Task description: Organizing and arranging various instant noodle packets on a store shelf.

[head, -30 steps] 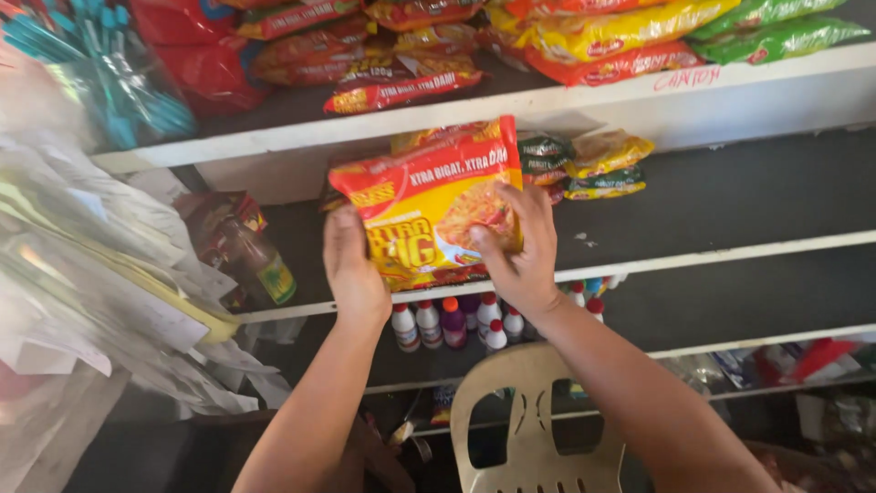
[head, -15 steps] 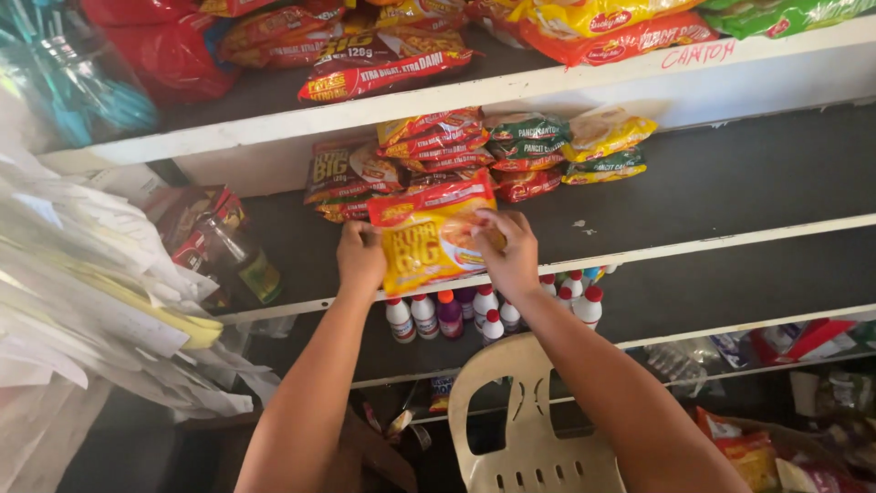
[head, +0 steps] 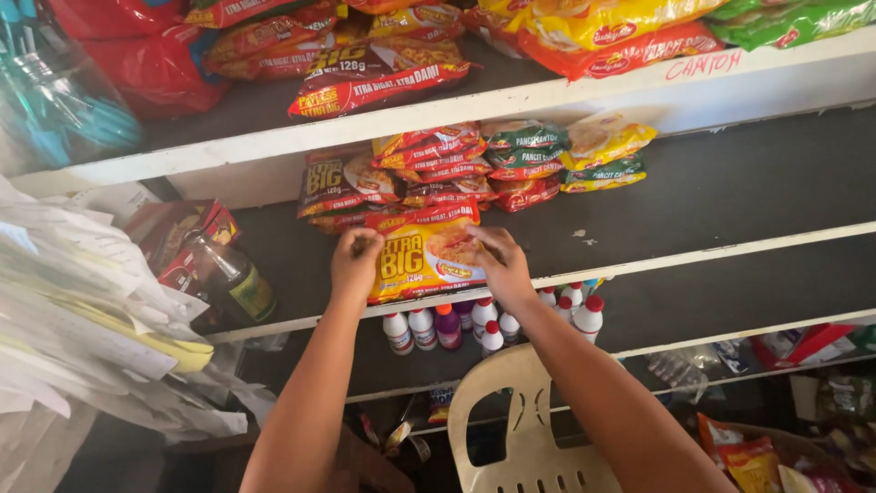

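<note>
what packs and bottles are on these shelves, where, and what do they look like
Flat yellow-and-red noodle pack: middle shelf front, left hand and right hand on it.
Red, green and yellow packs: stacked behind.
Dark glass bottle: shelf's left.
Small white bottles: lower shelf.

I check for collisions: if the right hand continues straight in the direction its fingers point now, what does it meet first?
Probably the stack of noodle packets at the shelf's back. The right hand rests on the yellow packet, fingers pointing inward; depth is unclear.
</note>
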